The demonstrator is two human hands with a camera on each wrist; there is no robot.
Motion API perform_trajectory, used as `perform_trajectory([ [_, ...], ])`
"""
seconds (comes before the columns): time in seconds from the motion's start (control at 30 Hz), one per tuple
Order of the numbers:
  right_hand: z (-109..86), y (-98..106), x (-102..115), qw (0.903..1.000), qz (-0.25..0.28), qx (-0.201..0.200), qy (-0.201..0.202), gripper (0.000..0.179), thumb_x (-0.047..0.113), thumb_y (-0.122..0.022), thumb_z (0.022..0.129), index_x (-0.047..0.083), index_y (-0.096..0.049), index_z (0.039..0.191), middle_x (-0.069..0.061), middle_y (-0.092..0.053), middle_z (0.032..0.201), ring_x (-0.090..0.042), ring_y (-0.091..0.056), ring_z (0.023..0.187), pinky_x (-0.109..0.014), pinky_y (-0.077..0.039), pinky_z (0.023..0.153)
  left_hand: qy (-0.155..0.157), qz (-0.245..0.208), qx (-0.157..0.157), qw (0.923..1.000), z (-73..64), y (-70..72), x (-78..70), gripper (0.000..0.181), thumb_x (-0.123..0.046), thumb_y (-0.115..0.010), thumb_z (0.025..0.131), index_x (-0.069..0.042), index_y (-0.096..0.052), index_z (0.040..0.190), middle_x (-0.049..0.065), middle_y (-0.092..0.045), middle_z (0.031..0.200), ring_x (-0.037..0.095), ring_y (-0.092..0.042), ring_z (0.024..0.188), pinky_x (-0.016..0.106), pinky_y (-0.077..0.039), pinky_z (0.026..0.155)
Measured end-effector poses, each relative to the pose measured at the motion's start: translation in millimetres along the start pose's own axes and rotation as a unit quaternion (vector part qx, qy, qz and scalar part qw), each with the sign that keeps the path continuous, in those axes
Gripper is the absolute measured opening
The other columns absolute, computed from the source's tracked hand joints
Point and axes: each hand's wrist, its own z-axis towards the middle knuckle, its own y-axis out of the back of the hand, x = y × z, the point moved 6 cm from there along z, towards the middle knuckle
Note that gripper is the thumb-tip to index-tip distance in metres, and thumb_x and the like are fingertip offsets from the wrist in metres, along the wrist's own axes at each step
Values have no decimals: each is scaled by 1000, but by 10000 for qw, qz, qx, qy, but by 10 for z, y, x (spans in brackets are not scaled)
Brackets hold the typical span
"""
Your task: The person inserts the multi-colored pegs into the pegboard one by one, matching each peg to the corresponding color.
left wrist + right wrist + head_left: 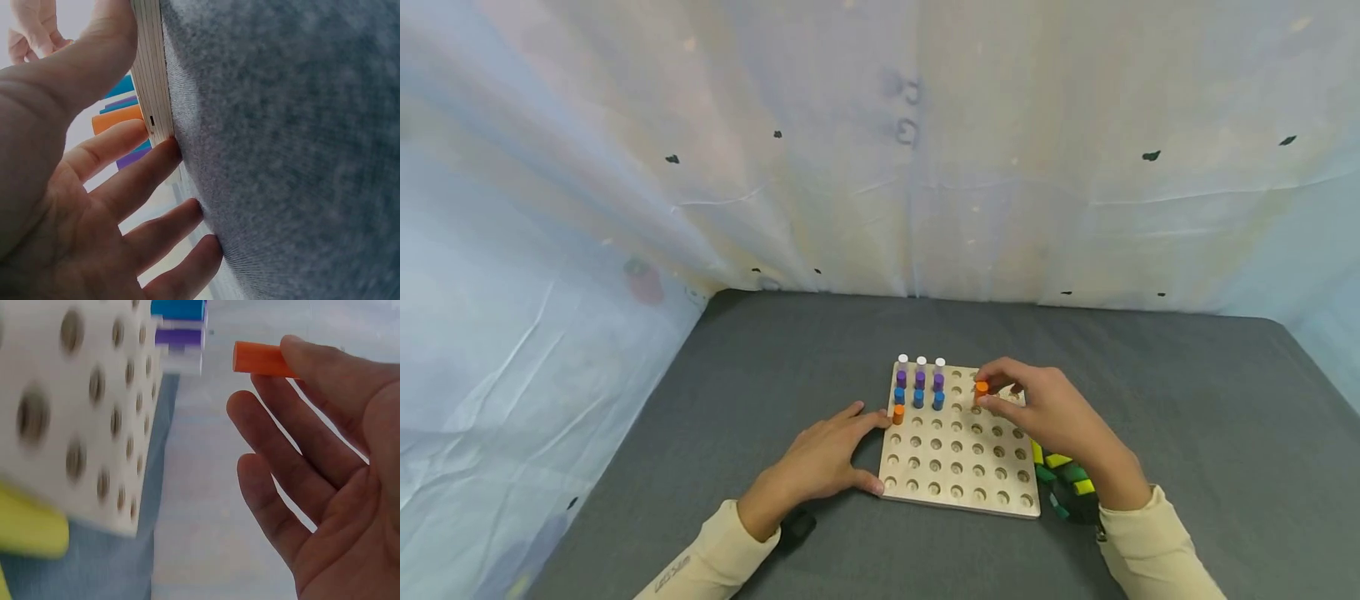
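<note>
A square wooden pegboard (924, 476) with rows of round holes lies on the grey cloth. White pegs (921, 362), purple pegs (920, 380) and blue pegs (918, 399) stand upright in its three far rows, on the left side. Below them one orange peg (898, 414) fills the leftmost hole. My left hand (827, 454) rests at the board's left edge, fingers spread, with the thumb near the front corner. Between thumb and fingertips, my right hand (1048, 408) pinches another orange peg (257, 358) above the right half of the board.
Loose yellow pegs (1058, 460) and green pegs (1075, 473) lie in a pile right of the board, partly under my right forearm. The grey cloth surface (790, 350) reaches a pale hanging sheet (865, 225) at the back. Another stretch of sheet hangs on the left.
</note>
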Motion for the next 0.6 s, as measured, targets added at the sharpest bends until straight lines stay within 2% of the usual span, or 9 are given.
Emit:
perform_trajectory([
  [0.07, 55, -80, 69, 9999, 102, 83, 98, 24, 26, -71, 93, 21, -67, 116, 12, -73, 103, -10, -69, 97, -37, -51, 77, 51, 19, 5, 10000, 9, 1, 7, 84, -51, -86, 67, -35, -50, 141, 12, -39, 159, 36, -36, 147, 66, -38, 105],
  [0.33, 240, -404, 276, 9967, 566, 377, 440, 24, 27, -71, 93, 20, -70, 116, 12, -72, 105, -7, -68, 97, -35, -56, 82, 245, -71, -29, 9997, 3, 36, 43, 90, -52, -87, 66, -35, -47, 145, 16, -36, 160, 44, -42, 141, 67, -40, 102],
  [0.43, 281, -502, 316, 9959, 697, 413, 399, 23, 24, -72, 92, 19, -71, 114, 12, -72, 103, -7, -68, 95, -35, -56, 82, 269, -104, -50, 9996, -7, 41, 46, 91, -52, -87, 66, -35, -47, 146, 17, -37, 159, 46, -43, 139, 68, -40, 101],
  [0.6, 315, -595, 368, 9976, 506, 380, 262, 21, 22, -74, 91, 20, -72, 111, 12, -73, 98, -7, -68, 91, -31, -54, 80, 315, -79, -59, 9995, -11, 36, 52, 93, -52, -87, 65, -34, -46, 146, 16, -37, 159, 44, -42, 141, 67, -40, 103],
])
